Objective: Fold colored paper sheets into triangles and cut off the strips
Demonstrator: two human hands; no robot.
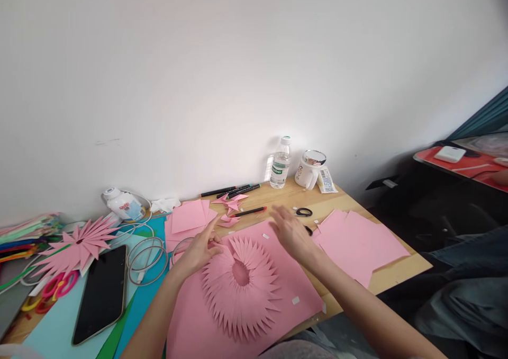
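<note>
A large ring-shaped rosette of pleated pink paper (254,308), with pointed tips all round and a round hole in the middle, lies on a pink sheet (305,287). My left hand (203,250) is at its upper left edge, thumb and bent fingers on the folded paper there, index finger raised. Above the sheet's far right part, my right hand (291,234) hovers with fingers stretched out and nothing in them, slightly blurred. Black-handled scissors (304,212) lie just beyond it, partly hidden. Small white bits are scattered on the sheet.
Pink paper sheets (357,242) lie at right, pink squares (190,217) at left. Markers (234,190), a water bottle (280,165) and a mug (307,174) stand or lie along the wall. A phone (101,293), coiled cable (147,261) and smaller pink rosette (81,245) are at left.
</note>
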